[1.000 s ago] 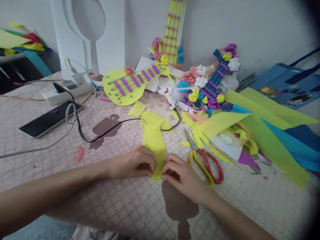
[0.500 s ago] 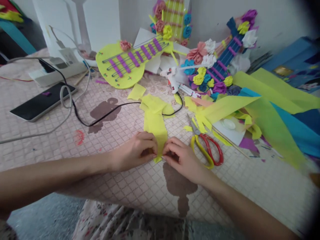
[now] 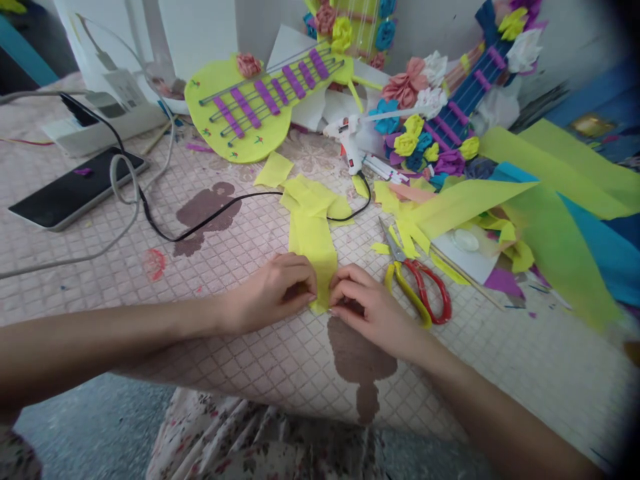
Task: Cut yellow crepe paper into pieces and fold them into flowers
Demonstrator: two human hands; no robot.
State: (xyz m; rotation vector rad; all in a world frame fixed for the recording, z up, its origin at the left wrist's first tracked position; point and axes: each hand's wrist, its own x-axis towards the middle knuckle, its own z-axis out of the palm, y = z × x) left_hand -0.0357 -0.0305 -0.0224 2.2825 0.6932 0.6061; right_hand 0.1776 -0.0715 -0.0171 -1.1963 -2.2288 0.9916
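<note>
A strip of yellow crepe paper lies on the table, its near end between my two hands. My left hand has its fingers curled and pinched on the strip's left edge. On the other edge, my right hand pinches the paper with thumb and fingers closed. More yellow pieces lie at the strip's far end. Just right of my right hand are scissors with red and yellow handles. A white glue gun rests farther back, its black cord passing among the yellow pieces.
A yellow paper guitar with purple bars lies at the back. Beside it stands a blue guitar with paper flowers. Crepe sheets spread on the right. A phone, cables and a power strip occupy the left.
The view has shifted slightly, so the table things sit a little higher in the picture. Both hands keep their closed pose at the yellow strip's near end.
</note>
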